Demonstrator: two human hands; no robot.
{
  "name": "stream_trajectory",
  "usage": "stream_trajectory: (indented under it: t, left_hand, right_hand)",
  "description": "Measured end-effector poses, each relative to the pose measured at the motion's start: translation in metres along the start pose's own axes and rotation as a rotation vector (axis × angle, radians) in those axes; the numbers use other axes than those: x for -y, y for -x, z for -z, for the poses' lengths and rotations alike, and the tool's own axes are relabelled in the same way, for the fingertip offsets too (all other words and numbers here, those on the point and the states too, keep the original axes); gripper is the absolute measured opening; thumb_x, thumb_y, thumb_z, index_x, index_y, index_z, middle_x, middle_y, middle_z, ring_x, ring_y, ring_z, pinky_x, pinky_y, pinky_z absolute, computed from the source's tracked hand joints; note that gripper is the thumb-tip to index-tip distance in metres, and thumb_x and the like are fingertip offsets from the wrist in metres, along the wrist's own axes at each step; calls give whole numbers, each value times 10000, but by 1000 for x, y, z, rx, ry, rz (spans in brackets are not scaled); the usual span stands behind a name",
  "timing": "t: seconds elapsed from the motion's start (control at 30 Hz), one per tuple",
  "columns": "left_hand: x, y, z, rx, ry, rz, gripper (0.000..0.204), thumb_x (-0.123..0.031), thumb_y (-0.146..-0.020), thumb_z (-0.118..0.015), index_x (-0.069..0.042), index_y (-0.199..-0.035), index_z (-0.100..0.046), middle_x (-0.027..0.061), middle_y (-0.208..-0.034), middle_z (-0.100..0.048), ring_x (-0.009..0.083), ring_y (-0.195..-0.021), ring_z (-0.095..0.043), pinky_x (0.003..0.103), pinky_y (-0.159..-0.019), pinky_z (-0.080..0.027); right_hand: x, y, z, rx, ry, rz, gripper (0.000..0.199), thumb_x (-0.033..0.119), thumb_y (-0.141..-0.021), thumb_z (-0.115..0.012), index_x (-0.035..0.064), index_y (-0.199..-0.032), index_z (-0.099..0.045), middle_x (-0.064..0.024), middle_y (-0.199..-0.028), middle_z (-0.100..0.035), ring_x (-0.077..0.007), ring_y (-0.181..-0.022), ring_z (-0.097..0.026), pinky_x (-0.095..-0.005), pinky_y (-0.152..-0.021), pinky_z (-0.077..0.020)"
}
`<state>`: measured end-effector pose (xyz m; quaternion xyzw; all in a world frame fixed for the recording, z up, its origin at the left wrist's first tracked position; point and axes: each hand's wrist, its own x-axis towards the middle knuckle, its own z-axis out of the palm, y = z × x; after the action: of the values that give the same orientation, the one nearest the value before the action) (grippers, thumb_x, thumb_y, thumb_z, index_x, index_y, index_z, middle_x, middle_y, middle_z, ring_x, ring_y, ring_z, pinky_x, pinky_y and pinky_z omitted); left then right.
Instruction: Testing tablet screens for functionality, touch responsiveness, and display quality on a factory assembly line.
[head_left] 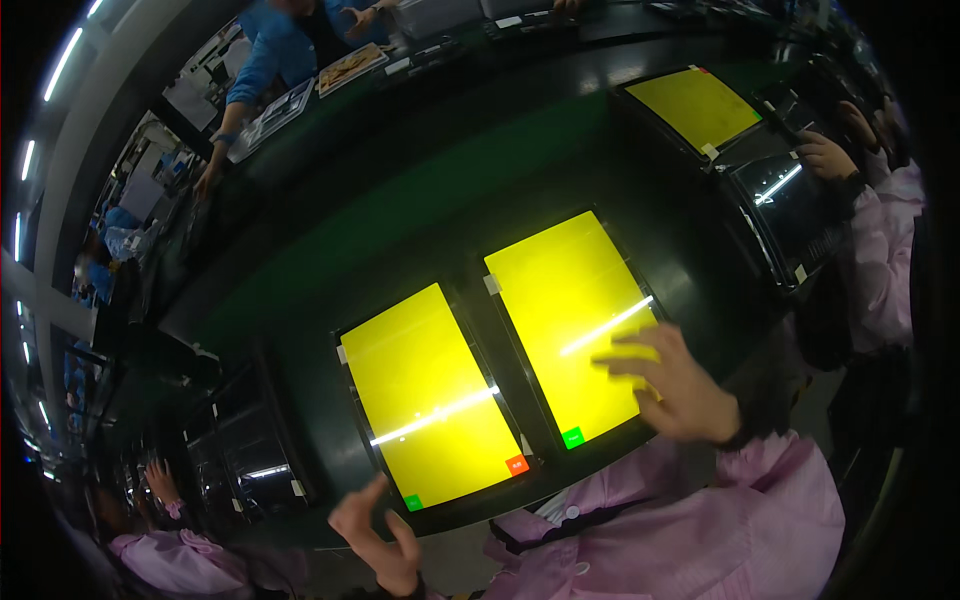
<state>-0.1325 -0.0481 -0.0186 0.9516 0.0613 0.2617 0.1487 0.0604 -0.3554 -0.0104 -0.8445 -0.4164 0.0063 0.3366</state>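
Two flat display panels with bright yellow screens lie side by side in front of me. The left panel [425, 385] has a green square in its lower left corner and an orange-red one in its lower right. My left hand [378, 535] is beside that lower left corner, index finger stretched toward the edge and thumb apart; contact cannot be told. Over the lower right part of the right panel [560, 320] my right hand [685, 388] spreads its fingers, slightly blurred, holding nothing. It hides that panel's lower right corner; a green square shows at the lower left.
The panels rest on a dark green bench [350, 220]. Another yellow-lit panel [695, 108] and a dark panel [790, 210] lie to the right, by a co-worker in pink. Dark panels [240, 450] lie left near another co-worker. Across the bench, a person in blue handles trays [350, 68].
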Motion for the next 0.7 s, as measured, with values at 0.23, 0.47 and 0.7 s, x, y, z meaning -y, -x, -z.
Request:
stream_trajectory:
  t: [0.23, 0.47, 0.7]
  left_hand:
    - [36, -81, -37, 166, -52, 77, 477, 62, -728, -463, 37, -1192, -359, 169, -1184, -552, 328, -1079, -428, 408, -954, -298]
    - [48, -77, -49, 88, 36, 154, 443, 56, -739, -472, 28, -1168, -364, 172, -1178, -559, 348, -1088, -424, 422, -957, -285]
    - [42, -67, -31, 126, 472, 432, 566, -55, -714, -552, -93, -1216, -294, 148, -1376, -395, 249, -1225, -344, 386, -984, -239]
  right_hand:
    - [-38, -55, -1, -109, 17, -186, 382, 62, -794, -482, 55, -1175, -524, -170, -1233, -475, -367, -1202, -365, -435, -996, -337]
    - [-43, -62, -10, -105, 30, -190, 430, 1, -764, -483, 79, -1181, -550, -163, -1290, -433, -354, -1223, -339, -436, -1041, -273]
    - [-49, -70, -11, -153, 62, -205, 404, 3, -761, -481, 65, -1154, -551, -149, -1253, -464, -352, -1229, -346, -447, -1032, -281]
